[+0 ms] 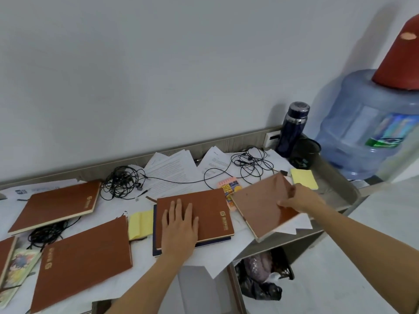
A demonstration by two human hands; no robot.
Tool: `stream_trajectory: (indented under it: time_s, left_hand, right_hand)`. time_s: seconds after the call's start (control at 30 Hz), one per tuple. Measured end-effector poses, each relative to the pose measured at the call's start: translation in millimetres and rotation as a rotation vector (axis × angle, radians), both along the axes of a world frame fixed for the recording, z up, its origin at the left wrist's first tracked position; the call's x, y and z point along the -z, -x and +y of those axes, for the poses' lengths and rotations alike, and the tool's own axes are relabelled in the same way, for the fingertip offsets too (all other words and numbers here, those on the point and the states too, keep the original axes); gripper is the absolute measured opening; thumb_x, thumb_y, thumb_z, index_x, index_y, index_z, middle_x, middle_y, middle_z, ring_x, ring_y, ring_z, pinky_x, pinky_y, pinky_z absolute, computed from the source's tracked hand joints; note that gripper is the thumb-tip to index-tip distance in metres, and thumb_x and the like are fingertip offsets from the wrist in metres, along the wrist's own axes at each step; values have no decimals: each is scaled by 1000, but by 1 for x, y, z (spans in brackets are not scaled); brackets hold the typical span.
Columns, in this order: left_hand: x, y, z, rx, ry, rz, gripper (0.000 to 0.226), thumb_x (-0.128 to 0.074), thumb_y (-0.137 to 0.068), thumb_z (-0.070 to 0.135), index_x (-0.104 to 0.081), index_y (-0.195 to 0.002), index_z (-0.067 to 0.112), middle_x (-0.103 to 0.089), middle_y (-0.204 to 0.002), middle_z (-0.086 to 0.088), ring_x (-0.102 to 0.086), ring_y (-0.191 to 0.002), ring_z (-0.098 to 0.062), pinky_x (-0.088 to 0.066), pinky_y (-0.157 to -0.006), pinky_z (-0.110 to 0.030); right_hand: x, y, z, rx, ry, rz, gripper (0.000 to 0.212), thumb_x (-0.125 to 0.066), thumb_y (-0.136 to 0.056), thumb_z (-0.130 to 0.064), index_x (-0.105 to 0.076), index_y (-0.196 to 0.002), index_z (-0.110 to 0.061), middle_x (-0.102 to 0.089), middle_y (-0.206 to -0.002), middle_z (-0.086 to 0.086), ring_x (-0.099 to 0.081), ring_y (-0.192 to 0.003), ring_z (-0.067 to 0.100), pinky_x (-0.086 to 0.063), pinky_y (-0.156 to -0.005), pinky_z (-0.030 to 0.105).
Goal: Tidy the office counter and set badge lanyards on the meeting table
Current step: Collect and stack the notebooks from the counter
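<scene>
Two bare hands are working over a cluttered white counter point(145, 268). The left hand point(179, 225) is lying flat, fingers straight and slightly spread, pressing on the cover of a brown notebook point(210, 207) that is sitting on top of a dark blue notebook point(215, 241) near the middle of the counter. The right hand point(299, 199) is gripping the right edge of a second brown notebook point(256, 209), thumb on the cover and fingers curling round the edge. This one is sitting tilted at the right end of the counter, just beside the pressed one, over loose sheets; whether it is touching them cannot be told. Two more brown notebooks are lying to the left, a rear one point(59, 205) and a front one point(84, 257), with a yellow sticky pad point(139, 225) between the front one and the stack. Tangled black cables point(122, 184) are lying across scattered papers point(172, 171) along the wall. A dark flask point(292, 129) is standing upright in the far right corner, next to a large blue water jug point(367, 125).
</scene>
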State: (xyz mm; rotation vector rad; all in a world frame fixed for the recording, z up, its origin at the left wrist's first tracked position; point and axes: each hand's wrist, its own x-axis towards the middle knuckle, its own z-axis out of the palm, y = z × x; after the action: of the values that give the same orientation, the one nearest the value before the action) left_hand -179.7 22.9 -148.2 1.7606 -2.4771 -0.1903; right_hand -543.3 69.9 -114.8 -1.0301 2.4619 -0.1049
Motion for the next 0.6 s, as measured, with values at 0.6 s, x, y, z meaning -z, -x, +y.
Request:
stream_trajectory:
  time_s: [0.6]
  left_hand:
    - [-12,0,-17,24,-22,196,43,-35,-96,40,-61,-126,23,-52,-138,-3,-45,-130,-25,-32,-105,-36]
  right_hand:
    - [-124,0,-32,136,615,-805,25,-74,-85,-30,-66,-86,-7,-69,-81,12,-64,-66,24,-54,-65,32]
